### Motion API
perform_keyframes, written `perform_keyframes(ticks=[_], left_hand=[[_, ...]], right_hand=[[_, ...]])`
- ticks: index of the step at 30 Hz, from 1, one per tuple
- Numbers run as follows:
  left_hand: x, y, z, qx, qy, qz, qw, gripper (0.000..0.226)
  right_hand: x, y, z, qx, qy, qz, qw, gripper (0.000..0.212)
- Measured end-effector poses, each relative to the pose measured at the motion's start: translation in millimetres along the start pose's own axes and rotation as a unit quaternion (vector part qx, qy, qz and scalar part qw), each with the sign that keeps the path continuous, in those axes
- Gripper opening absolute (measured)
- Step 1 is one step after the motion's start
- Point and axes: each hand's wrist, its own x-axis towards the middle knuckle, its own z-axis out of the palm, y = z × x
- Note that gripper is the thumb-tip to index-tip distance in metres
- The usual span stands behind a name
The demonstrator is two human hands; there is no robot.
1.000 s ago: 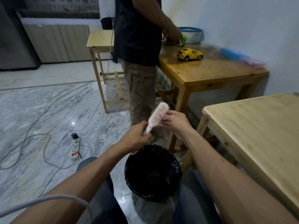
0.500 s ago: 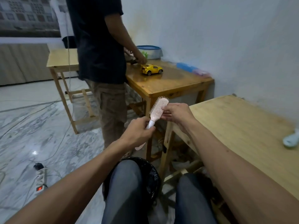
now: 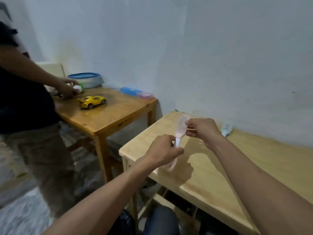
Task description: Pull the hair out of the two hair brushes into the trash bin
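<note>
A pink hair brush (image 3: 181,128) is held upright over the near corner of a light wooden table (image 3: 254,163). My left hand (image 3: 163,150) is closed around its handle. My right hand (image 3: 202,129) pinches at the bristle head from the right side. Any hair on the bristles is too small to tell. A pale blue object (image 3: 227,128), perhaps a second brush, lies at the table's far edge against the wall. The trash bin is out of view.
A person in a dark shirt (image 3: 25,102) stands at left, hands on a darker wooden table (image 3: 108,116). That table bears a yellow toy car (image 3: 92,101), a blue-rimmed bowl (image 3: 86,79) and a blue-pink case (image 3: 135,93). My knees (image 3: 160,221) show at the bottom.
The view has swung right and up, so the bin has left the frame. Both hands carried the brush from above the bin to above the light table.
</note>
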Motion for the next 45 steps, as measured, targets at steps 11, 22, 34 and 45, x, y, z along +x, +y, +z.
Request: perform_keyframes(ticks=[11, 22, 34, 45], left_hand=[[41.6, 83.3, 67.5, 0.04, -0.136, 0.135, 0.981, 0.037], [75.6, 102.6, 128.1, 0.042, -0.186, 0.16, 0.969, 0.03], [119.1, 123.2, 175.0, 0.064, -0.151, 0.199, 0.966, 0.015], [124.2, 119.9, 182.7, 0.012, -0.16, 0.177, 0.971, 0.026]], right_hand=[[13.6, 0.0, -131.0, 0.021, 0.163, 0.031, 0.986, 0.009], [60.5, 27.4, -193.6, -0.044, 0.247, 0.093, 0.964, 0.007], [116.1, 34.5, -215.2, -0.143, 0.297, 0.096, 0.939, 0.023], [120.4, 43.5, -220.6, -0.174, 0.271, 0.104, 0.941, 0.026]])
